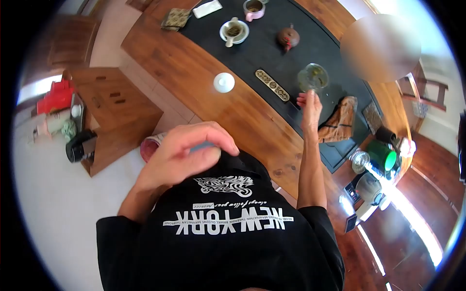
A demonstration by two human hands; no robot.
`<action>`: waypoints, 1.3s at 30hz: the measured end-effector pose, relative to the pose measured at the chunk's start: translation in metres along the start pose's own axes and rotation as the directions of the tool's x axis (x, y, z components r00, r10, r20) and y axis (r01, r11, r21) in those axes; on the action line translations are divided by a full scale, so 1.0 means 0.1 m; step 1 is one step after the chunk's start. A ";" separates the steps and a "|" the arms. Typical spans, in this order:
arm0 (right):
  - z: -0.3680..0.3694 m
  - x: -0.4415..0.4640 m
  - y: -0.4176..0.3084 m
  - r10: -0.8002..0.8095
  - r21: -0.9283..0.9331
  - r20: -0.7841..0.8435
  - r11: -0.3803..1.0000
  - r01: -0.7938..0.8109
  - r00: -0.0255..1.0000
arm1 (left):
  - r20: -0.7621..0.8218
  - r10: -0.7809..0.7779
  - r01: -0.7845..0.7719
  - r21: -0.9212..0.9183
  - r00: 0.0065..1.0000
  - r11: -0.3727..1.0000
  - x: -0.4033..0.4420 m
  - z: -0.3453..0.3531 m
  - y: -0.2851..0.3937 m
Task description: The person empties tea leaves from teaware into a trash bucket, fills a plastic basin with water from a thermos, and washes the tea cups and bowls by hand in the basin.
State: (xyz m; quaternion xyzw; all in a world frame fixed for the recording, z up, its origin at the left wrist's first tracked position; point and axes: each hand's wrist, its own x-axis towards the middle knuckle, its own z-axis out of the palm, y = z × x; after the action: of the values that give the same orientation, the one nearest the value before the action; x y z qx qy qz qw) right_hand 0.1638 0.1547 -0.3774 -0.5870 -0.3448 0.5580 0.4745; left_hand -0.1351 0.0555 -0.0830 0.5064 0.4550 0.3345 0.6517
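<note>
My right hand (309,107) is closed on the handle of a clear glass pitcher (307,77) above the dark tea tray (238,58). Some greenish liquid shows in the pitcher. Just below and right of that hand lies a crumpled brown cloth (340,123). To its left is a long patterned strip (272,85) with cut-out shapes. In front of my body my left hand (187,153) is raised, its fingers curved and apart from the thumb, apparently with nothing between them. A small white cup (224,82) stands on the wooden table edge, beyond the left hand.
On the tray stand a brown clay teapot (289,39), a strainer (234,32) in a white dish, and a pink cup (254,9). A green container (382,155) and glassware crowd the right end. A wooden cabinet (114,104) stands at left. A pale blur covers the upper right.
</note>
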 end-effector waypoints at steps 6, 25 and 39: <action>-0.10 0.22 0.11 0.053 0.083 -0.029 0.995 -0.050 0.998 | 0.120 0.528 -0.445 -0.402 0.841 0.801 -0.18 0.14 0.62; -0.25 -0.36 -0.08 0.205 -0.042 -0.054 0.977 -0.208 0.977 | 0.408 0.698 -0.282 -0.705 0.589 0.651 -0.15 0.45 0.77; -0.31 -1.43 -0.04 0.010 -0.104 -0.319 0.994 -0.046 0.948 | 0.239 0.106 -0.028 -0.307 0.965 0.951 0.01 -0.69 0.06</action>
State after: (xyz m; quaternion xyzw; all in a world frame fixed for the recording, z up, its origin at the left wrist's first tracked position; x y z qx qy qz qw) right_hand 0.1743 0.0167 -0.3290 -0.6992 -0.2856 0.4430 0.4830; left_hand -0.1986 0.0822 -0.0827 0.4548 0.2945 0.3550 0.7618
